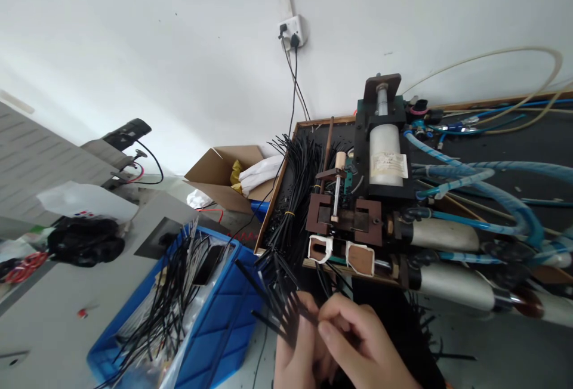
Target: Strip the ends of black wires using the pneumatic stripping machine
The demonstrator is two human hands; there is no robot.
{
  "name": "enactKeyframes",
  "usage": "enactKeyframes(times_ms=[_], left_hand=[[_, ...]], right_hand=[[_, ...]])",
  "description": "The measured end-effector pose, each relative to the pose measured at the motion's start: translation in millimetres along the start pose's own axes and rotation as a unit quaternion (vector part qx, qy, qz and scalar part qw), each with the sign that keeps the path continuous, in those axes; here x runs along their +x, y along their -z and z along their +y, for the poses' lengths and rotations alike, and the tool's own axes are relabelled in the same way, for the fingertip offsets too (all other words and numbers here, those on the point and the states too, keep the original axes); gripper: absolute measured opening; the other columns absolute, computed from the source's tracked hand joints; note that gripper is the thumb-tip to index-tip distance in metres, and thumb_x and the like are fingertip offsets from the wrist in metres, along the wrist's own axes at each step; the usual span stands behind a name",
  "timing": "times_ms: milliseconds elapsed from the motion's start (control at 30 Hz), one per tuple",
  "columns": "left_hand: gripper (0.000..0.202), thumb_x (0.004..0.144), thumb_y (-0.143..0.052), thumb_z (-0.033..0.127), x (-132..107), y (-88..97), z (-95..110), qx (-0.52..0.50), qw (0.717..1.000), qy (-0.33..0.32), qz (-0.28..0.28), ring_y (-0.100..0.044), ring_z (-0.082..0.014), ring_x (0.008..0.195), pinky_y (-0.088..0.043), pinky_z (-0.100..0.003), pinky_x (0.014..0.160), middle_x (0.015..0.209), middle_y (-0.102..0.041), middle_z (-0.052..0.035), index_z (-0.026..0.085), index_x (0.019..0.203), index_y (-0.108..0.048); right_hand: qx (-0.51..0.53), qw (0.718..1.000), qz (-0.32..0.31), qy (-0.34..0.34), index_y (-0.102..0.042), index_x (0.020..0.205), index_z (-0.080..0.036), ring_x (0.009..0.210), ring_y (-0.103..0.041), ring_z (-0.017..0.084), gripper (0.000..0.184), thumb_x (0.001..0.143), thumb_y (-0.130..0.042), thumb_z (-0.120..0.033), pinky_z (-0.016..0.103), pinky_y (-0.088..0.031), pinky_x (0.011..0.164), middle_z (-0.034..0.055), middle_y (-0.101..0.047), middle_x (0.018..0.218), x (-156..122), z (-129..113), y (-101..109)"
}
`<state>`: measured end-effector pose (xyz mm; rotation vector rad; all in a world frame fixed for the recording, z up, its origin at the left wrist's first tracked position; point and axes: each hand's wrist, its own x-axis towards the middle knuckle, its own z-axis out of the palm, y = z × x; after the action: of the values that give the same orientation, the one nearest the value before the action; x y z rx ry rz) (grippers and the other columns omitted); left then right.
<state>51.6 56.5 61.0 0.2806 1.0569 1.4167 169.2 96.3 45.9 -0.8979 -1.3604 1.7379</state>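
Observation:
My left hand (299,347) is closed around a fanned bunch of black cables (277,308), whose ends spread up and to the left. Right beside it, my right hand (360,332) has thumb and forefinger pinched on the end of one black cable at the bunch. Just beyond both hands stands a pneumatic machine with brown metal jaws (344,217). Two white-edged brown pads (360,259) sit at its front. Behind the hands, a large bundle of black cables (298,192) tied with a yellow band lies on the bench.
To the left is a blue crate (215,329) full of cables, a phone (208,265) lying on them. Behind it stands an open cardboard box (219,183). Air cylinders (452,284) and blue hoses (505,183) fill the right. A wall socket (292,31) has hanging cords.

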Motion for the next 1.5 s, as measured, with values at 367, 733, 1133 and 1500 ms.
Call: enactKeyframes(times_ms=[367, 733, 1133, 1500], left_hand=[[0.027, 0.092, -0.083, 0.042, 3.9, 5.1, -0.2, -0.038, 0.997, -0.059, -0.013, -0.011, -0.0043, 0.042, -0.030, -0.016, 0.041, 0.050, -0.017, 0.0147, 0.021, 0.098, -0.068], [0.049, 0.077, -0.093, 0.055, 2.3, -7.7, 8.2, -0.066, 0.995, -0.011, 0.078, -0.020, -0.0048, 0.041, -0.025, -0.018, 0.042, 0.052, -0.018, 0.0149, 0.022, 0.092, -0.060], [0.035, 0.091, -0.082, 0.047, 3.9, 0.7, 9.4, -0.066, 0.998, -0.023, 0.008, -0.008, -0.0081, 0.045, -0.027, -0.020, 0.042, 0.055, -0.011, 0.0125, 0.025, 0.084, -0.056], [0.034, 0.092, -0.081, 0.045, 5.8, 7.1, 4.1, -0.060, 0.998, -0.004, -0.006, -0.010, -0.0074, 0.044, -0.029, -0.020, 0.043, 0.055, -0.015, 0.0132, 0.024, 0.086, -0.055]], right_hand=[[-0.060, 0.998, 0.022, -0.005, -0.068, 0.080, -0.021, 0.064, -0.053, 0.017, 0.038, 0.102, -0.062, -0.051, 0.027, -0.039, 0.060, -0.0012, -0.053, 0.065, -0.4, 0.7, 6.9], [-0.014, 1.000, -0.016, 0.004, -0.071, 0.082, -0.022, 0.070, -0.055, 0.020, 0.038, 0.098, -0.062, -0.056, 0.032, -0.042, 0.067, 0.0035, -0.066, 0.071, -11.8, 7.4, 13.1], [0.217, 0.975, -0.036, 0.005, -0.063, 0.084, -0.019, 0.057, -0.047, 0.015, 0.047, 0.099, -0.062, -0.064, 0.029, -0.037, 0.060, -0.0047, -0.046, 0.060, 2.3, 33.0, 4.8], [0.250, 0.968, -0.024, -0.008, -0.063, 0.082, -0.018, 0.054, -0.041, 0.012, 0.043, 0.097, -0.068, -0.058, 0.026, -0.038, 0.055, -0.0046, -0.046, 0.060, 7.2, 29.0, 2.4]])
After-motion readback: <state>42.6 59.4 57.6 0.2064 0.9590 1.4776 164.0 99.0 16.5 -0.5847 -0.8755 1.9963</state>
